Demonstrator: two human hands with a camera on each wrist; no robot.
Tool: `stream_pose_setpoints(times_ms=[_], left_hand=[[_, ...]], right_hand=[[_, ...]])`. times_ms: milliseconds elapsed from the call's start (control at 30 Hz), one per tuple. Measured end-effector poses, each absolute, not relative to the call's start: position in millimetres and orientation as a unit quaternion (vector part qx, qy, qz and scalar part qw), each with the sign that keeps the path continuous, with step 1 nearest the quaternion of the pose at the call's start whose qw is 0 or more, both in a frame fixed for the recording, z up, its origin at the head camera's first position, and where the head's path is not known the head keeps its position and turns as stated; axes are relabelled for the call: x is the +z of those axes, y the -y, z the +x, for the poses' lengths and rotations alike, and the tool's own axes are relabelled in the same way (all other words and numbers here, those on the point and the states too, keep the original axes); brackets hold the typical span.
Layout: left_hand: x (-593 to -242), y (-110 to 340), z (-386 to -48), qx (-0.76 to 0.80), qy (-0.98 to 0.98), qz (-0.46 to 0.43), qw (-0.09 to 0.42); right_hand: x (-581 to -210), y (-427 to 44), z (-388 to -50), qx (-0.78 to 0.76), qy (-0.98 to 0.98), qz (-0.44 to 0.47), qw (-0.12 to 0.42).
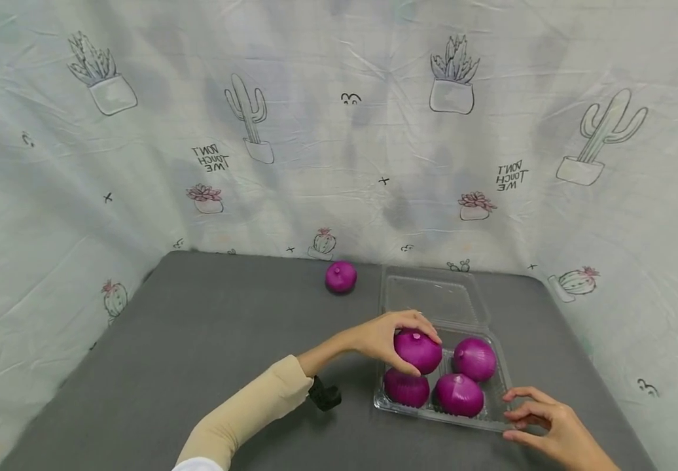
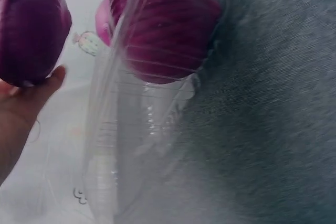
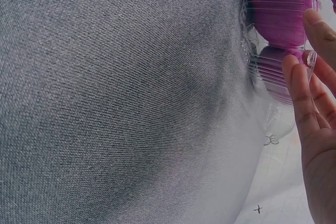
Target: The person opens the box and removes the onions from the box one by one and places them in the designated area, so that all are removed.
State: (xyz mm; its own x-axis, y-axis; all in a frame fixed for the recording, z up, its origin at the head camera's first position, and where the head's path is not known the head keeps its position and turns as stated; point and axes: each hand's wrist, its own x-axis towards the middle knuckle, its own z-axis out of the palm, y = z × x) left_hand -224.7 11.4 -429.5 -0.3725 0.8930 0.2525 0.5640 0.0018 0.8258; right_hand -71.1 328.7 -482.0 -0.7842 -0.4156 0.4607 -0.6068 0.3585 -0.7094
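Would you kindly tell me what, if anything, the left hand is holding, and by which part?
The left hand holds a purple onion by its rounded sides, thumb on the nearer side and fingers over the far side.

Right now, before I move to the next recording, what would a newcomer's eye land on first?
Probably the vivid purple onion that the left hand holds over the left side of the clear container, where three more onions sit. Next, a lone onion stands out at the far edge of the gray table, left of the open lid. The right hand is at the container's right edge.
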Motion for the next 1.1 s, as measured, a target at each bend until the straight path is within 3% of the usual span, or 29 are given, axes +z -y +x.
stream_pose_setpoints(times_ms=[167,333,467,700,800,1100], left_hand=[[-435,-2,-214,0.512,-0.628,0.532,0.248],[-431,17,-201,0.512,-0.608,0.543,0.272],[-427,33,-187,0.484,-0.629,0.55,0.26],[-427,53,-159,0.417,-0.696,0.56,0.167],[-425,64,-153,0.403,-0.7,0.57,0.151],[-430,102,-159,0.436,-0.648,0.572,0.249]], right_hand=[[-488,-333,-68,0.513,0.791,0.326,0.069],[-488,-332,-66,0.521,0.79,0.318,0.055],[-485,-331,-64,0.514,0.805,0.291,0.057],[-483,-335,-61,0.509,0.812,0.28,0.051],[-479,-340,-64,0.51,0.814,0.275,0.043],[-476,-334,-74,0.508,0.803,0.311,0.034]])
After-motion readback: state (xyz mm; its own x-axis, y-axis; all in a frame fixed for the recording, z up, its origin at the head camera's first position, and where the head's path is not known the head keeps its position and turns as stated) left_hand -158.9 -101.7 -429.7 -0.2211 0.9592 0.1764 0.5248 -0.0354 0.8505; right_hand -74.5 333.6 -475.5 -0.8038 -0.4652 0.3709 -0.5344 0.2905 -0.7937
